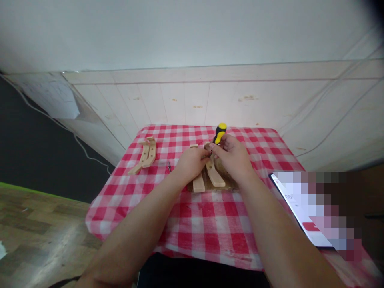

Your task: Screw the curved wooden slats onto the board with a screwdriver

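Observation:
My right hand [235, 154] is closed around a screwdriver [221, 133] with a yellow and black handle, which stands tilted over a curved wooden piece [215, 176]. My left hand [192, 162] pinches close to the screwdriver's lower end; what sits between its fingertips is hidden. Under my left hand, partly covered, lies a second wooden piece [198, 184]. Both pieces rest on a brown board [231, 182]. A small metal pin or screw [169, 166] lies left of my left hand.
Two more curved wooden pieces with holes [147, 154] lie together at the table's left. A red and white checked cloth [210, 224] covers the table, whose back edge meets a panelled wall [195, 104]. A tablet-like screen [300, 212], partly blurred, is at the right.

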A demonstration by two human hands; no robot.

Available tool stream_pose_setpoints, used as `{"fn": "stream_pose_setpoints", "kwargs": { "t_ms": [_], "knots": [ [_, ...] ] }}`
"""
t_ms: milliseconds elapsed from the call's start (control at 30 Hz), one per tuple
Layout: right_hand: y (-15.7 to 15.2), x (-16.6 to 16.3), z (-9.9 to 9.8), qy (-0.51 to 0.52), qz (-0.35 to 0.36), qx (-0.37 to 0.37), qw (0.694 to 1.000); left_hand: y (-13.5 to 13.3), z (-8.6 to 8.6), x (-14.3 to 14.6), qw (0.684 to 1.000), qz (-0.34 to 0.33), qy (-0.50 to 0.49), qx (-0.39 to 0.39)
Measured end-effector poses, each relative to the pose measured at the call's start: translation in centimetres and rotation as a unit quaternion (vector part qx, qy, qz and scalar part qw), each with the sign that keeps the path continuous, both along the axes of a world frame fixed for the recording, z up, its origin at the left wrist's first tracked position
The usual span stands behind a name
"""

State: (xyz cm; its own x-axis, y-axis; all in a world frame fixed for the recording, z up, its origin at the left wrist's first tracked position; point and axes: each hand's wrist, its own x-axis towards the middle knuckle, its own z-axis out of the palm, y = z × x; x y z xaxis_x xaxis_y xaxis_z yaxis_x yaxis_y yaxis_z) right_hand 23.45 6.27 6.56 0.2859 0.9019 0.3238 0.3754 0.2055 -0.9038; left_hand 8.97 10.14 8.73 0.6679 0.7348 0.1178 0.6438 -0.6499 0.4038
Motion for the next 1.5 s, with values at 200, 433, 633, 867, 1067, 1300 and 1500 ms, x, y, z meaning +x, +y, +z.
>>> {"fn": "stream_pose_setpoints", "kwargs": {
  "t_ms": [200, 433, 633, 867, 1067, 1300, 1500],
  "knots": [
    [0.2, 0.4, -0.1, 0.019, -0.016, -0.007, 1.000, 0.0, -0.1, 0.0, 0.999, 0.010, -0.044, -0.019],
    [-0.1, 0.5, 0.0, -0.027, -0.032, 0.004, 0.999, 0.6, 0.2, -1.4, 0.994, -0.077, -0.047, -0.063],
    [-0.4, 0.2, 0.4, -0.047, -0.012, -0.008, 0.999, 0.8, -0.1, -1.7, 0.997, -0.058, -0.037, -0.034],
    [-0.3, 0.3, 0.3, -0.058, -0.014, -0.015, 0.998, 1.1, 0.2, -1.6, 0.993, -0.058, -0.045, -0.094],
    [-0.5, 0.4, 0.5, -0.073, -0.019, -0.021, 0.997, 0.9, 0.7, -1.5, 0.990, -0.084, -0.050, -0.097],
    [-0.4, 0.3, 0.6, -0.082, -0.019, -0.027, 0.996, 1.1, 0.3, -1.4, 0.988, -0.073, -0.035, -0.129],
    [-0.7, 0.1, 0.9, -0.085, -0.023, -0.027, 0.996, 1.1, -0.3, -1.0, 0.993, -0.066, -0.044, -0.092]
  ]
}}
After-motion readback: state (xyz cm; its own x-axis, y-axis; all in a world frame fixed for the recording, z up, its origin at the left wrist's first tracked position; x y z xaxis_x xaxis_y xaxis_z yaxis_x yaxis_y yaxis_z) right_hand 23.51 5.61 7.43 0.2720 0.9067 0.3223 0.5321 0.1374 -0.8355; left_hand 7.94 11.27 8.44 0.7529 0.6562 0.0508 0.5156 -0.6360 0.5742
